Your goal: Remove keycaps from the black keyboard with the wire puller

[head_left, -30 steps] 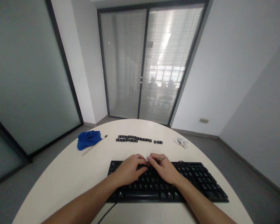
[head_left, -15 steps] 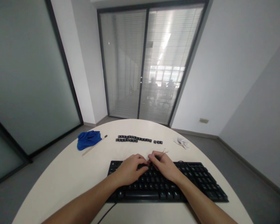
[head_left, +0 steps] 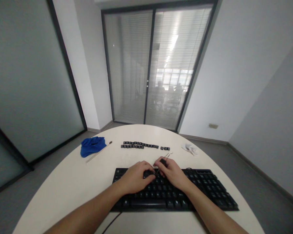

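Round table: the pale top (head_left: pixel 83 188) carries one keyboard, loose keycaps, one toothbrush, one blue cloth and one crumpled white piece.
Keyboard: one black full-size keyboard (head_left: pixel 211 190), lying flat at the near side under both hands; its frame holds many keys, partly hidden by fingers. One black cable (head_left: pixel 110 223) shows at its near edge.
Left hand: the left hand (head_left: pixel 136 178) rests over the upper left-middle keys, fingers curled, thumb and forefinger slightly apart; whether it grips anything, I cannot tell.
Right hand: the right hand (head_left: pixel 173 173) is closed in a pinch around one thin wire tool (head_left: pixel 169 155), two metal ends jutting past the knuckles. A small dark piece (head_left: pixel 163 161) shows at its fingers; whether it belongs to the tool, I cannot tell.
Loose keycaps: black keycaps (head_left: pixel 150 146) lie beyond the keyboard, two stacked rows on the left running into a single line, then a separate group of three; the rest are too small to count surely.
Toothbrush: one dark-headed toothbrush (head_left: pixel 99 154), just beside the blue cloth (head_left: pixel 92 147).
White piece: crumpled tissue or cloth (head_left: pixel 190 149), right of the keycaps.
Since half a second ago: the wire ends have swung up and leftward and the dark piece has come into sight; the loose keycaps are unchanged.
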{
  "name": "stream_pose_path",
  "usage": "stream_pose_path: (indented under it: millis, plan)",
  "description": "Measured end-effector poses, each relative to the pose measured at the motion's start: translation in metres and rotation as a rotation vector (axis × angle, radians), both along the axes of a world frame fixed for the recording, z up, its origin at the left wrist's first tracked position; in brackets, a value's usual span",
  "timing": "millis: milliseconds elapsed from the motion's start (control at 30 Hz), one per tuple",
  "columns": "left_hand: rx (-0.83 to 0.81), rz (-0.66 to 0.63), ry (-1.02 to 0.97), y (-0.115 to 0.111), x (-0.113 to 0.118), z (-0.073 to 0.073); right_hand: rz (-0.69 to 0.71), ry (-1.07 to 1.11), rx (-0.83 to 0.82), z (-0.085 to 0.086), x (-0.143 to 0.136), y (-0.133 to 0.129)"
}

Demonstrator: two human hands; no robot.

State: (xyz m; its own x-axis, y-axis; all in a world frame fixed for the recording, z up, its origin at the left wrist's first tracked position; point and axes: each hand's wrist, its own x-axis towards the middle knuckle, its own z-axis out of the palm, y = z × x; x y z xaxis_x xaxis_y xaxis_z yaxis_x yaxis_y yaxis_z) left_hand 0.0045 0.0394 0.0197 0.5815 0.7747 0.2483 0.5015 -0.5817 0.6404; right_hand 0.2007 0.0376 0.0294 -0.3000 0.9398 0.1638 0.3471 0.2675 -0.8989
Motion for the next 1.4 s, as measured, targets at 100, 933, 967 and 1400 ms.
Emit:
stream_pose_path:
  millis: [100,933,967,1400]
  plan:
    - [-0.013,-0.011,-0.031,0.001,0.000,-0.001,0.045,0.005,-0.001,0.003,0.000,-0.001]
    - [-0.304,0.042,-0.341,0.007,0.000,0.006,0.089,0.020,0.025,0.002,0.004,-0.003]
    - [-0.324,0.055,-0.353,0.008,0.000,0.006,0.090,0.020,0.024,0.003,0.004,-0.003]
    - [-0.399,0.120,-0.466,0.015,-0.001,-0.004,0.067,0.009,0.000,0.001,0.005,0.000]
